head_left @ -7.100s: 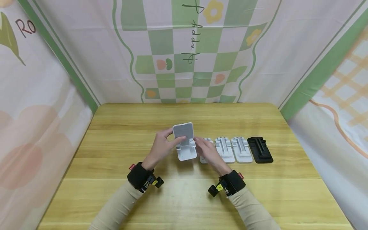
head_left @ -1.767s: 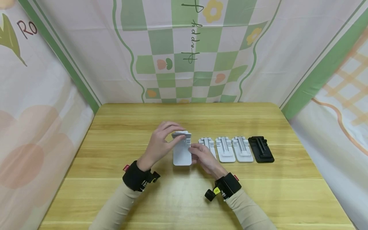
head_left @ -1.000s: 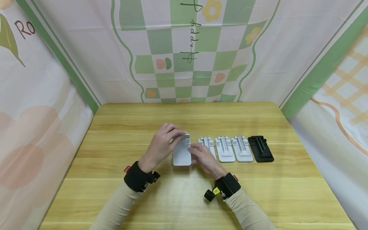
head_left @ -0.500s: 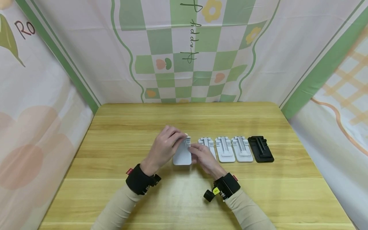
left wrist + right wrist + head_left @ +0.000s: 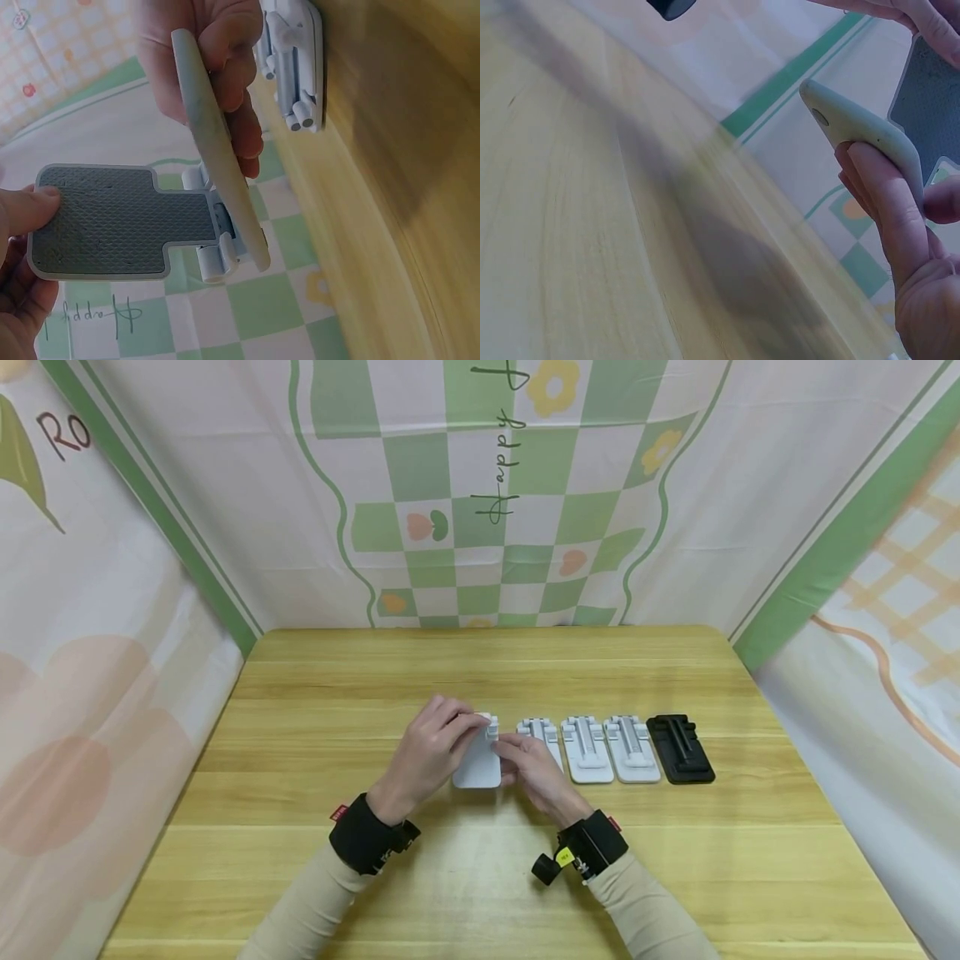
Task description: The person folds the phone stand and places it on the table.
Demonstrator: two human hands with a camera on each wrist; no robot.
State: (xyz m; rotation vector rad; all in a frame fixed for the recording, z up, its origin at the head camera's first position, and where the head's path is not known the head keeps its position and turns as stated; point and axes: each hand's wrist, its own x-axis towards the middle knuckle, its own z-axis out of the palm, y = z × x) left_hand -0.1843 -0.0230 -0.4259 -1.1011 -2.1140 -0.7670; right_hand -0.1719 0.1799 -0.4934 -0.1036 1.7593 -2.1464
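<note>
Between both hands, above the table, is a white folding phone stand (image 5: 477, 767). My left hand (image 5: 429, 745) pinches the free end of its support plate, thumb on the grey textured pad (image 5: 112, 217). In the left wrist view this plate stands out at an angle from the white base (image 5: 214, 142), joined by a hinge between two small lugs (image 5: 217, 259). My right hand (image 5: 536, 770) grips the base by its right edge, thumb on one face and fingers on the other. From the head view, my left fingers cover most of the padded plate.
Right of the hands lie three folded white phone stands (image 5: 588, 752) in a row, the nearest partly behind my right hand. A folded black phone stand (image 5: 681, 750) ends the row. The wooden table (image 5: 480, 877) meets printed cloth (image 5: 502, 560) at its back edge.
Earlier the padded plate faced the head camera upright; later it was tipped over at the top. In the last second my left hand has come slightly nearer and lower, while the right hand stays nearly still.
</note>
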